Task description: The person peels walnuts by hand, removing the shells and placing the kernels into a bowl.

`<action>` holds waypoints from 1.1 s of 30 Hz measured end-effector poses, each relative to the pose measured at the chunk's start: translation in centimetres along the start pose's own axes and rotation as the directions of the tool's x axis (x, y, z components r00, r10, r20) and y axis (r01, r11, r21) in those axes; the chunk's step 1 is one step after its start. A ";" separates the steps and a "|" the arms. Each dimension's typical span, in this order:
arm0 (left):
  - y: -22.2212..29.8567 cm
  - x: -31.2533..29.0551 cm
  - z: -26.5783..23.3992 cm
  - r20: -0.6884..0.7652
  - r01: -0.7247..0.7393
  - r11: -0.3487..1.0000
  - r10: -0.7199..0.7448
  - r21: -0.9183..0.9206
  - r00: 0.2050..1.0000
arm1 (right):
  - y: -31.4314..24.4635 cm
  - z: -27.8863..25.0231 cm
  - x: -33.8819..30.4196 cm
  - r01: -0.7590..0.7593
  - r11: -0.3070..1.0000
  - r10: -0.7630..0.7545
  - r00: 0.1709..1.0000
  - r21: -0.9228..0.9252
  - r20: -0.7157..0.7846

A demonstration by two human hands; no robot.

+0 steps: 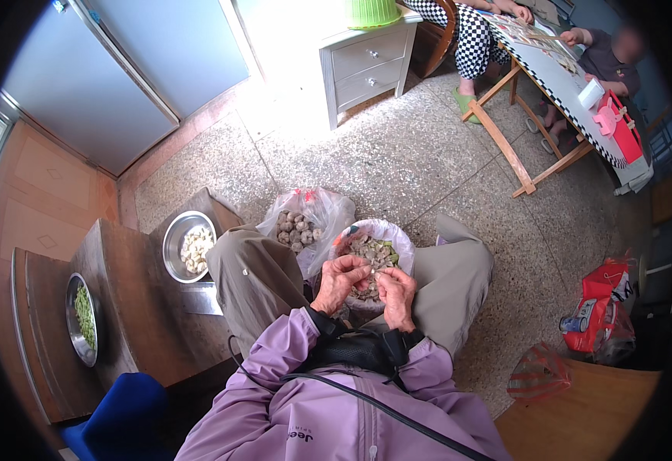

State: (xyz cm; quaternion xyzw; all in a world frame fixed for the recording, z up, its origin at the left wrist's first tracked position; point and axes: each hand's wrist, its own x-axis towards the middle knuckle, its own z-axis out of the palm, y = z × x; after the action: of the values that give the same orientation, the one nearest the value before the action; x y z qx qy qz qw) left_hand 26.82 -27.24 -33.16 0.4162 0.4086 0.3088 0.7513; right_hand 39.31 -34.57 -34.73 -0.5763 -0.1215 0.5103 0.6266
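Note:
My left hand (341,281) and my right hand (396,294) are close together, fingertips pinched on a small pale garlic clove (374,270). They hover above a bin (402,235) with a whitish liner, which holds dry papery peelings and some green scraps. Just left of the bin, a clear plastic bag (334,209) lies on the floor with several round brownish garlic bulbs (296,230) in it. Farther left stands a steel bowl (168,252) of whitish peeled cloves (197,250). The fingers partly cover the clove.
A cleaver blade (200,298) lies beside the bowl on the wooden surface (140,307), with a steel dish (82,315) of chopped greens farther left. A blue seat (124,411) is at lower left. Two people sit by a folding table (555,77). Red bags (605,300) lie at right.

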 end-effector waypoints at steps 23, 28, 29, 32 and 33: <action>0.6 0.2 -1.2 0.162 0.112 0.994 -0.108 -0.017 0.981 | -1.0 0.2 0.0 -0.071 0.994 0.064 0.995 0.085 0.074; 0.7 0.2 -1.4 0.124 0.120 0.992 -0.114 -0.045 0.986 | -0.3 -0.6 0.7 -0.057 0.985 0.053 0.998 0.165 0.027; 0.8 0.2 -1.3 0.116 0.123 0.990 -0.115 -0.063 0.987 | -0.4 -0.6 0.7 -0.050 0.982 0.050 0.999 0.183 0.008; 0.9 0.2 -1.2 0.111 0.114 0.990 -0.105 -0.082 0.988 | -0.8 -0.4 0.5 -0.065 0.988 0.069 0.997 0.138 -0.021; 0.9 0.2 -1.2 0.112 0.114 0.990 -0.105 -0.082 0.988 | -0.7 -0.4 0.4 -0.064 0.988 0.068 0.997 0.138 -0.022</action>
State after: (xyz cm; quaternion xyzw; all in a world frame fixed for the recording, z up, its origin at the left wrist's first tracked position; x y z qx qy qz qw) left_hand 25.77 -26.25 -32.86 0.3758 0.3758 0.2619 0.8056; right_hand 40.18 -34.35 -34.44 -0.5424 -0.0586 0.5303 0.6489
